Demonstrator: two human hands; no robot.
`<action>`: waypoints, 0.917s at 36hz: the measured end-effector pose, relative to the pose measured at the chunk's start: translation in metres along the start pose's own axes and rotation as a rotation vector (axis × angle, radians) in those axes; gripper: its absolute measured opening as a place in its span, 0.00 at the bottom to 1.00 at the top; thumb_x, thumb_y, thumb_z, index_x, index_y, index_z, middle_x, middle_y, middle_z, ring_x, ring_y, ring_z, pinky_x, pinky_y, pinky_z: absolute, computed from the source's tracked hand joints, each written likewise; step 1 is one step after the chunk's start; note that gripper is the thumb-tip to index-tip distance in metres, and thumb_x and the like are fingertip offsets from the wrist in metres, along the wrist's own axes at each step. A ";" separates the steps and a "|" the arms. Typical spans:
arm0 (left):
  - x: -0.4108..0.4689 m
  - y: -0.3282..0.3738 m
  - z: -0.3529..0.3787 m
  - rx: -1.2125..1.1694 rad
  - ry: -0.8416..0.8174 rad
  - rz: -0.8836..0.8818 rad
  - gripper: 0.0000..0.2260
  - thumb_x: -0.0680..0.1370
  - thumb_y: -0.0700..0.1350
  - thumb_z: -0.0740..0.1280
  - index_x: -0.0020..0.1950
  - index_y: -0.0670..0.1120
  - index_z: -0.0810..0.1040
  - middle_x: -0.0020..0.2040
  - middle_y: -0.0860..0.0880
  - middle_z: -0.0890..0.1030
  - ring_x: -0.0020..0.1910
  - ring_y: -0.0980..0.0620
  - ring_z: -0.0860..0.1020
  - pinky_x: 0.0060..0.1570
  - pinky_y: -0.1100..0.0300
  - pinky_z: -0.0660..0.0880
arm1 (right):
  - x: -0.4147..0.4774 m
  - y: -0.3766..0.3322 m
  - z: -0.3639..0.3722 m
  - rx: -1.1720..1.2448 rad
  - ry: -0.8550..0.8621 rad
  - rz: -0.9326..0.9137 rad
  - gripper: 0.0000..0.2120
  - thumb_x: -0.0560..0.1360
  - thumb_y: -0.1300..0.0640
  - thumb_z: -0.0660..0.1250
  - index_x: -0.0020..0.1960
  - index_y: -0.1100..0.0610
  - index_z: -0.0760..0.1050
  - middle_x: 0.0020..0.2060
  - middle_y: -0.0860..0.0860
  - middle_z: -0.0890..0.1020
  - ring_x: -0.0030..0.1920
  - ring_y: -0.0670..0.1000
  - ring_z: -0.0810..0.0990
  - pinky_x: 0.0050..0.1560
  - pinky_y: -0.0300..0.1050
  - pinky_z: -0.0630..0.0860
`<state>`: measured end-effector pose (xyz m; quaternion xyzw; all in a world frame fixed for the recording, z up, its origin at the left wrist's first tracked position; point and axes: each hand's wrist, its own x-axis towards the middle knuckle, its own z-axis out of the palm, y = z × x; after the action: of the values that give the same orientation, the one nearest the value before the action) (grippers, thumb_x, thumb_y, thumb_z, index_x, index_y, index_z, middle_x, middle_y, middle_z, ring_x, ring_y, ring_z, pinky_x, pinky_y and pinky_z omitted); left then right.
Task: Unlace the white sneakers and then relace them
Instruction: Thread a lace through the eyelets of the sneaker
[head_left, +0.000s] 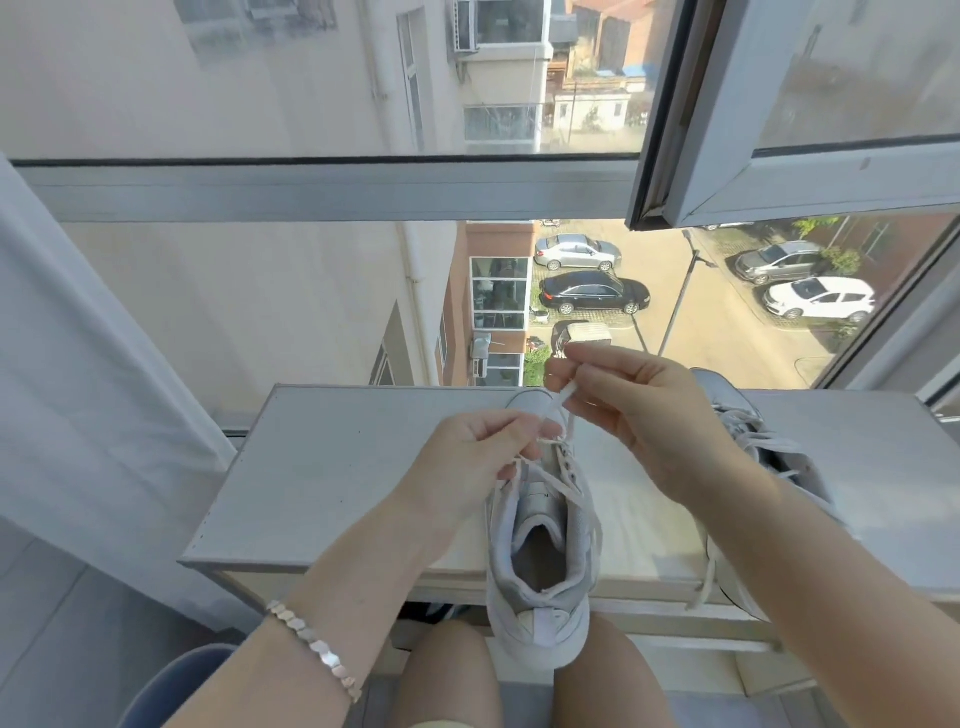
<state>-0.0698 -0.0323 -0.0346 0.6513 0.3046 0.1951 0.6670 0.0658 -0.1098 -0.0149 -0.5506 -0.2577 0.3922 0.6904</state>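
A white sneaker (540, 561) lies on the window ledge (332, 467) with its heel toward me and hanging over the front edge. My left hand (467, 462) pinches the shoe's upper edge and lace beside the eyelets. Above the toe, my right hand (639, 415) grips the white lace (556, 402) and holds it taut, up and away from the shoe. Loose lace ends trail down the shoe's right side. The second white sneaker (748, 431) sits to the right, mostly hidden behind my right forearm, its laces loose.
The ledge runs along a large window, with an opened window sash (779, 156) overhead at the right. A white curtain (78, 389) hangs at the left. My bare knees are below the ledge, and a blue seat edge (171, 680) shows at the lower left.
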 end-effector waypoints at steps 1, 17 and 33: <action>0.000 0.000 -0.005 -0.014 -0.008 -0.009 0.15 0.78 0.44 0.64 0.34 0.52 0.84 0.34 0.52 0.80 0.41 0.55 0.76 0.46 0.64 0.71 | 0.001 0.002 0.000 0.033 0.015 0.013 0.10 0.76 0.70 0.61 0.49 0.60 0.78 0.39 0.52 0.85 0.42 0.48 0.84 0.43 0.38 0.80; -0.004 -0.020 -0.082 -0.848 0.270 -0.127 0.16 0.69 0.52 0.70 0.24 0.47 0.72 0.17 0.54 0.61 0.15 0.59 0.59 0.25 0.68 0.73 | 0.038 0.028 -0.008 -0.114 0.369 0.173 0.08 0.76 0.71 0.62 0.42 0.60 0.70 0.49 0.61 0.79 0.41 0.52 0.79 0.37 0.37 0.80; 0.001 0.000 -0.003 -0.772 0.205 -0.004 0.08 0.81 0.39 0.56 0.49 0.40 0.73 0.46 0.44 0.85 0.46 0.50 0.84 0.46 0.61 0.80 | -0.018 0.031 0.034 -0.925 -0.191 -0.202 0.06 0.76 0.54 0.66 0.43 0.55 0.80 0.24 0.40 0.74 0.31 0.36 0.72 0.35 0.27 0.67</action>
<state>-0.0713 -0.0291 -0.0349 0.3292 0.2752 0.3580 0.8293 0.0210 -0.1030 -0.0349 -0.7336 -0.5196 0.2163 0.3808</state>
